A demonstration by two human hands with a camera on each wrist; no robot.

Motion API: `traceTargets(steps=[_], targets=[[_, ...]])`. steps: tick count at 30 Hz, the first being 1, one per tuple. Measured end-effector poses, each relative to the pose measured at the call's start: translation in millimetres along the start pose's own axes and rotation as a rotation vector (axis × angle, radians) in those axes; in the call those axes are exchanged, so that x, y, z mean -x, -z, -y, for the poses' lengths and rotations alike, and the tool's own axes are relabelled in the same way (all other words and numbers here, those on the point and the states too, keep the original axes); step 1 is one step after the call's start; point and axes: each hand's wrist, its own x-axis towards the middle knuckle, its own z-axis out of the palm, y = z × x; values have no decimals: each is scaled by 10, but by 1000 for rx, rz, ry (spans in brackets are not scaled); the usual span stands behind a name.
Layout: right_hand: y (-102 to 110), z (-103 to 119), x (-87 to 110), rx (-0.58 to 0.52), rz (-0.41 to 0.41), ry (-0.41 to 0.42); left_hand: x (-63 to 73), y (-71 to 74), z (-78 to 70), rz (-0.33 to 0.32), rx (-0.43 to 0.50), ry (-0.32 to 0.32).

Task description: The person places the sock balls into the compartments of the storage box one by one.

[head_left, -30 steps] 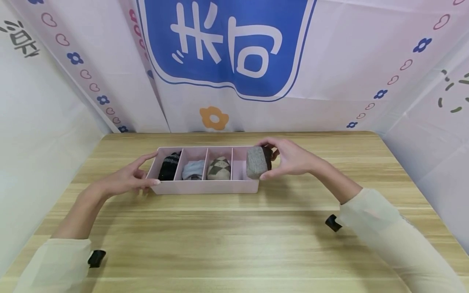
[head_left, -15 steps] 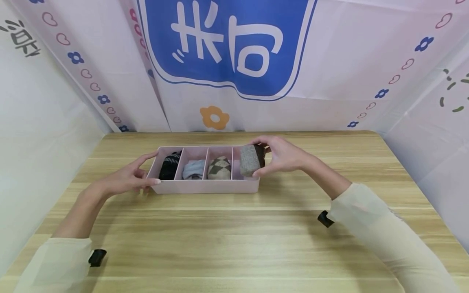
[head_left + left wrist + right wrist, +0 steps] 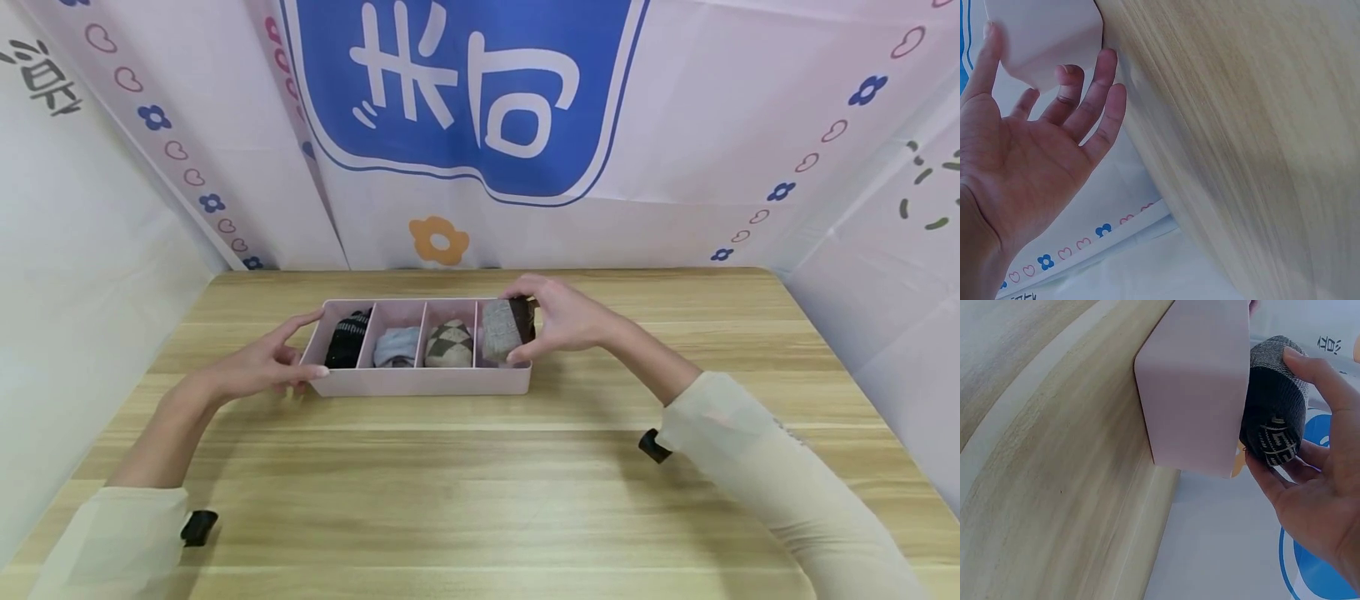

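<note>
A pink divided box [image 3: 420, 383] lies lengthwise on the wooden table. My left hand [image 3: 253, 367] holds its left end between thumb and fingers; in the left wrist view that hand [image 3: 1041, 156] grips the box end [image 3: 1054, 44]. Between the thumb and fingers of my right hand [image 3: 573, 317] is a rolled grey sock [image 3: 501, 329] with a dark part, at the opening of the rightmost compartment. The right wrist view has this sock [image 3: 1275, 400] partly above the box rim, pinched by the right hand [image 3: 1316, 481]. Black socks [image 3: 348, 340], light blue socks [image 3: 396, 347] and argyle socks [image 3: 449, 344] fill separate compartments.
The wooden table [image 3: 450, 500] extends in front of the box. Behind it hangs a white printed cloth [image 3: 637, 233] with a blue sign, and cloth walls stand at both sides. A small black piece [image 3: 198, 528] sits at the left sleeve, another black piece [image 3: 654, 446] at the right.
My right hand has moved left and slightly lower with the grey sock, from the box's right edge into the rightmost compartment's opening. The left hand and the box have stayed put.
</note>
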Motion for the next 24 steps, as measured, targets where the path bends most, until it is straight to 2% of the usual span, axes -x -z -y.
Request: traceTargets(steps=[12,24], targets=[[-59,33,-112,73,22,12,-6,-1,7,0,4,-1],[-133,-44,-146,85,31,56,-2,3,3,-4,-5,-9]])
